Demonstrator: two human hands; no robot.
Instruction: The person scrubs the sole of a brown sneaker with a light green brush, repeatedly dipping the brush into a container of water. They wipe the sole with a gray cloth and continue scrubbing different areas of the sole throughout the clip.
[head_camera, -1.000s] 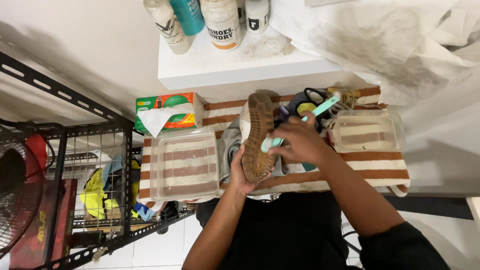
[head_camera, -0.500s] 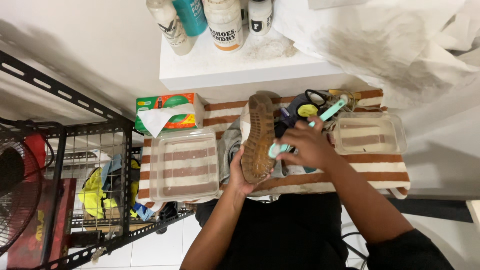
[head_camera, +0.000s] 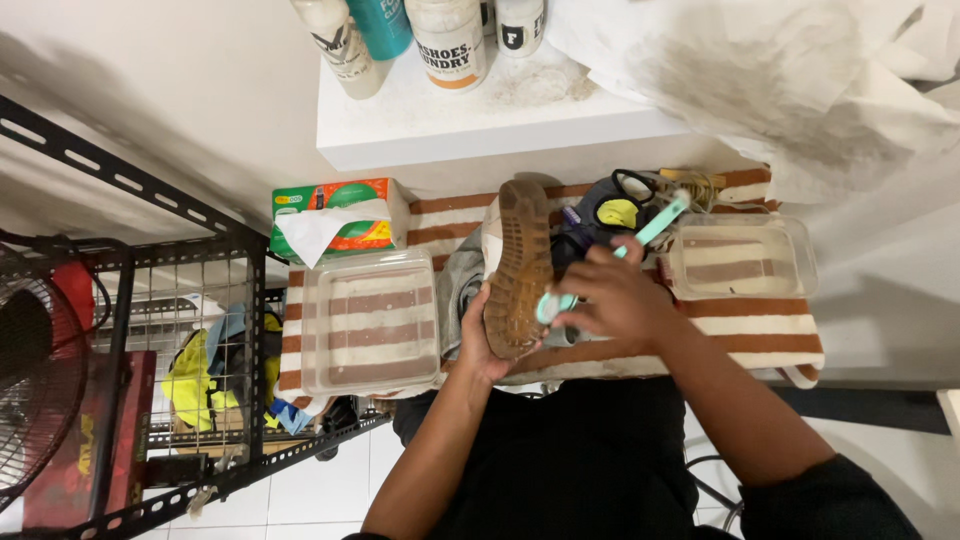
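Note:
My left hand (head_camera: 478, 345) grips a shoe (head_camera: 518, 262) from below, with its dirty brown sole turned up toward me. My right hand (head_camera: 618, 300) holds a mint-green brush (head_camera: 660, 220), whose head rests against the right edge of the sole near the heel end. The brush handle sticks up and to the right. Both hands work over a striped brown-and-white towel (head_camera: 760, 335) spread on a small table.
A clear plastic tub (head_camera: 368, 322) sits left of the shoe, a smaller one (head_camera: 740, 258) right. A green-orange tissue box (head_camera: 335, 218) lies at back left. Bottles (head_camera: 450, 40) stand on a white shelf (head_camera: 480, 125). A black metal rack (head_camera: 150, 330) and fan (head_camera: 35, 370) stand at left.
The brush head has slid down the sole's right edge toward me, and my right hand has dropped slightly. The shoe and my left hand stay put.

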